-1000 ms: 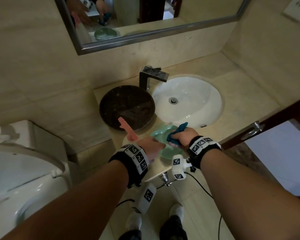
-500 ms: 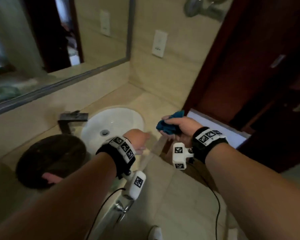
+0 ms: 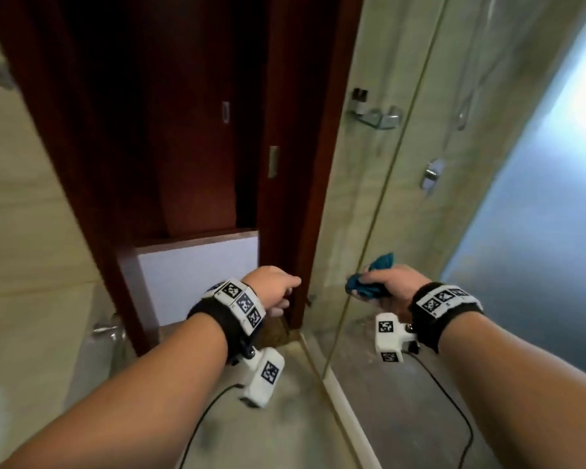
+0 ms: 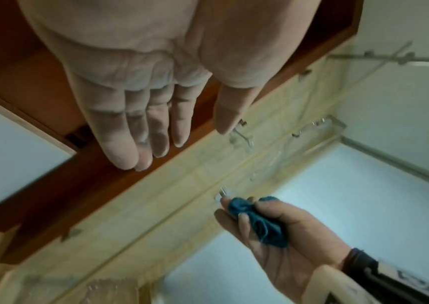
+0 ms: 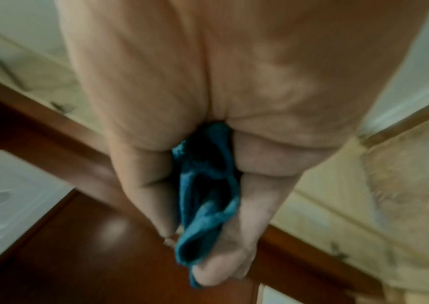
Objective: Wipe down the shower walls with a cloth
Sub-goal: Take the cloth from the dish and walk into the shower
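A bunched blue cloth (image 3: 369,282) is gripped in the right hand (image 3: 391,289) beside the glass shower wall (image 3: 454,198); the left hand (image 3: 273,292) is held empty, fingers relaxed.

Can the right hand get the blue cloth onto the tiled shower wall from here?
Probably not directly: the right hand grips the crumpled blue cloth on the near side of the clear glass shower panel, which stands between it and the beige tiled shower wall.
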`<state>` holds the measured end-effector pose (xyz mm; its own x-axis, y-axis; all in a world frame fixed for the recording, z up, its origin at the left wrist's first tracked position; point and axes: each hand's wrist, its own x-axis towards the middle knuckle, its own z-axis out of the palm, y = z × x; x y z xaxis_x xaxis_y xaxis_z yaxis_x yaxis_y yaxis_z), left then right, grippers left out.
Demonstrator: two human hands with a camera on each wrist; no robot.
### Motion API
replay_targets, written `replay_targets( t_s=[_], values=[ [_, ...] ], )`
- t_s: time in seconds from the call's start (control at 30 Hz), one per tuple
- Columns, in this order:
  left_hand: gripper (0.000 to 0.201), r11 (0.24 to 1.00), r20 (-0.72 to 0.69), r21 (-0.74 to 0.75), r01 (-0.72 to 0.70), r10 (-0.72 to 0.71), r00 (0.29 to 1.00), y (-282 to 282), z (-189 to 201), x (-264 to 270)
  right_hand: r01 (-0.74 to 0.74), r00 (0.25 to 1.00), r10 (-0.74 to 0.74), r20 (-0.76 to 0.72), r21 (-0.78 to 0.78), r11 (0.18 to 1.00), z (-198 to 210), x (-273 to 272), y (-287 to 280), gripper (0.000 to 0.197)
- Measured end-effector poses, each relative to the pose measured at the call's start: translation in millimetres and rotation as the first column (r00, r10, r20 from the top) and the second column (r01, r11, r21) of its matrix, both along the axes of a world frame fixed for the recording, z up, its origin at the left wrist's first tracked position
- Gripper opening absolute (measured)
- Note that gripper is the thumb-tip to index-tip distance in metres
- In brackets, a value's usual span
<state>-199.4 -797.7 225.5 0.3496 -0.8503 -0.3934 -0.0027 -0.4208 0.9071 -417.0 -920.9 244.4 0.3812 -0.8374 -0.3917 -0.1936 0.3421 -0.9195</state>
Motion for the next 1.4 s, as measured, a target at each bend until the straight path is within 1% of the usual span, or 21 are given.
replay_targets(
  t_s=[0.13,0.2,0.27,0.3,0.4,0.47,0.57,0.63,0.7,0.77,0.9,1.0,1.07,1.1,1.17,1.2,1.23,1.27,1.3,1.37,1.4],
  values=[
    [0.012,0.979,0.015,0.045,0.198,-0.198,0.98,-95,-19,-68,0.202,0.97,-0.209,-0.126,-0.063,0.977,-36,-92,-57,0.015],
    [0.014,0.96,0.03,0.066,0.272,-0.274,0.961,-140,-28,-102,0.278,0.948,-0.284,-0.147,-0.059,0.959,-54,-126,-88,0.012],
    [0.013,0.94,0.073,0.093,0.328,-0.335,0.939,-179,-36,-133,0.349,0.924,-0.351,-0.152,-0.042,0.936,-66,-155,-116,0.02],
    [0.013,0.93,0.084,0.093,0.354,-0.362,0.928,-197,-38,-147,0.375,0.913,-0.376,-0.158,-0.035,0.926,-69,-168,-129,0.019],
    [0.013,0.915,0.08,0.076,0.397,-0.402,0.912,-249,-39,-183,0.454,0.87,-0.452,-0.199,-0.037,0.89,-70,-205,-161,0.014],
    [0.014,0.903,0.084,0.08,0.421,-0.427,0.9,-280,-38,-201,0.502,0.849,-0.494,-0.186,-0.007,0.865,-70,-227,-181,0.011],
    [0.017,0.883,0.1,0.087,0.462,-0.469,0.877,-322,-40,-220,0.56,0.815,-0.55,-0.182,0.002,0.828,-78,-252,-212,0.019],
    [0.018,0.863,0.113,0.098,0.495,-0.504,0.857,-352,-44,-229,0.603,0.791,-0.592,-0.155,0.034,0.797,-83,-263,-229,0.018],
    [0.017,0.827,0.108,0.106,0.552,-0.561,0.82,-385,-46,-241,0.643,0.76,-0.63,-0.16,0.047,0.764,-86,-274,-246,0.011],
    [0.015,0.783,0.12,0.098,0.615,-0.622,0.773,-419,-46,-254,0.686,0.722,-0.672,-0.164,0.035,0.727,-90,-286,-264,0.009],
    [0.027,0.674,0.151,0.036,0.737,-0.733,0.663,-488,-35,-281,0.81,0.584,-0.803,-0.117,0.022,0.586,-78,-312,-295,0.005],
    [0.027,0.605,0.121,-0.013,0.796,-0.789,0.602,-530,-21,-306,0.867,0.495,-0.862,-0.111,-0.006,0.499,-62,-333,-312,0.012],
    [0.02,0.553,0.084,-0.033,0.833,-0.829,0.553,-550,-15,-325,0.895,0.44,-0.891,-0.115,-0.03,0.446,-54,-346,-316,0.016],
    [0.018,0.526,0.064,-0.03,0.85,-0.848,0.526,-558,-15,-335,0.903,0.419,-0.899,-0.127,-0.039,0.427,-51,-353,-316,0.017],
    [0.02,0.458,0.057,-0.003,0.889,-0.888,0.457,-572,-16,-356,0.91,0.384,-0.9,-0.207,-0.081,0.407,-48,-368,-314,0.019],
    [0.023,0.427,0.09,0.009,0.904,-0.901,0.424,-576,-15,-367,0.905,0.365,-0.89,-0.272,-0.119,0.408,-46,-376,-313,0.02],
    [0.028,0.4,0.138,0.016,0.916,-0.909,0.394,-581,-13,-379,0.888,0.346,-0.866,-0.36,-0.173,0.426,-43,-386,-312,0.019],
    [0.032,0.38,0.224,0.02,0.925,-0.903,0.366,-586,-10,-390,0.852,0.323,-0.821,-0.47,-0.233,0.469,-40,-395,-312,0.018],
    [0.036,0.357,0.342,0.027,0.934,-0.881,0.327,-590,-7,-402,0.803,0.291,-0.756,-0.587,-0.28,0.527,-36,-405,-311,0.016],
    [0.037,0.289,0.57,0.077,0.954,-0.798,0.196,-594,0,-424,0.7,0.201,-0.605,-0.77,-0.319,0.639,-30,-424,-309,0.018],
    [0.039,0.251,0.644,0.093,0.964,-0.753,0.134,-596,4,-435,0.664,0.158,-0.554,-0.818,-0.327,0.672,-28,-434,-308,0.019]
  ],
)
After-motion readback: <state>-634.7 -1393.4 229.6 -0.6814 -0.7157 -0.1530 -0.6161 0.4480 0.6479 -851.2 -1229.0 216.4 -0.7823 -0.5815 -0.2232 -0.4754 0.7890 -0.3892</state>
